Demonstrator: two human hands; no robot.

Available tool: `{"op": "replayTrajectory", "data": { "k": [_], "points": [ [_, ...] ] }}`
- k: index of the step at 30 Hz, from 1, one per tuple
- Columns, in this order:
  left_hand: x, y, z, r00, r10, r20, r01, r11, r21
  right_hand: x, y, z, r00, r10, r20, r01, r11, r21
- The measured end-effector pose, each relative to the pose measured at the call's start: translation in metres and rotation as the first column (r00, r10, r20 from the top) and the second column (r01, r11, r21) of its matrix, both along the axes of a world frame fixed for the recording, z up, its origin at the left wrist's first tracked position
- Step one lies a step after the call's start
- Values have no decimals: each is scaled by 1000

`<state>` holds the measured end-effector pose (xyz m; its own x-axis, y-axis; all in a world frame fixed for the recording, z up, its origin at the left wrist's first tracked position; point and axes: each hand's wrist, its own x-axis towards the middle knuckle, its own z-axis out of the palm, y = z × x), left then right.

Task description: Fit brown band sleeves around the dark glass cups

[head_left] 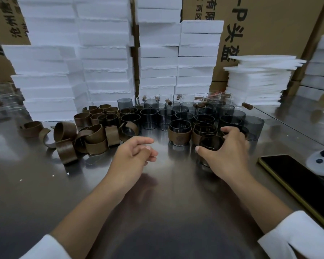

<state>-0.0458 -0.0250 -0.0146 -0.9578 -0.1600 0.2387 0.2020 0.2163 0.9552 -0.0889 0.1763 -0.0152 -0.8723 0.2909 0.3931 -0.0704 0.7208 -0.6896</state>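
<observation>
Several bare dark glass cups (166, 118) stand in rows at the middle of the steel table (157, 193). A heap of loose brown band sleeves (91, 136) lies to their left. Two sleeved cups (180, 135) stand at the front of the rows. My right hand (225, 152) grips a dark glass cup (210, 143) standing on the table, thumb on its near left side, fingers round its far side. Its lower part is hidden by the hand. My left hand (134, 156) hovers over the table just left of it, fingers loosely curled, holding nothing.
Tall stacks of white foam boxes (105, 62) and cardboard cartons rise behind the cups. A stack of thin foam sheets (258, 81) stands at the back right. A black phone (297, 182) and a small white dish (322, 163) lie at the right edge.
</observation>
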Motion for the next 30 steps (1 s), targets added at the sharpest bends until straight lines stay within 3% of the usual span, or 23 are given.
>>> {"op": "replayTrajectory", "data": {
  "k": [4, 9, 15, 18, 23, 26, 30],
  "points": [
    [2, 3, 1, 1000, 9, -14, -9, 1000, 8, -2, 0, -4, 999, 27, -39, -24, 998, 61],
    [2, 4, 1, 1000, 1, -10, -1, 1000, 9, -8, 3, -7, 984, 113, -141, -116, 993, -9],
    [2, 5, -1, 1000, -16, -5, 16, 1000, 9, -17, 1, -12, 974, 157, -164, -136, 982, 130],
    [1, 5, -2, 1000, -22, -1, 22, 1000, -7, -20, 2, -11, 972, 209, -113, -185, 964, 193],
    [1, 5, -3, 999, -31, 8, 31, 999, -34, -26, 1, -10, 972, 225, 71, -232, 856, 462],
    [1, 5, -4, 1000, -29, 13, 29, 998, -48, -24, 4, -4, 959, 277, 63, -280, 884, 373],
    [2, 5, -5, 1000, -8, 19, 9, 999, -32, -25, 19, 14, 959, 162, -231, -165, 986, 9]
  ]
}}
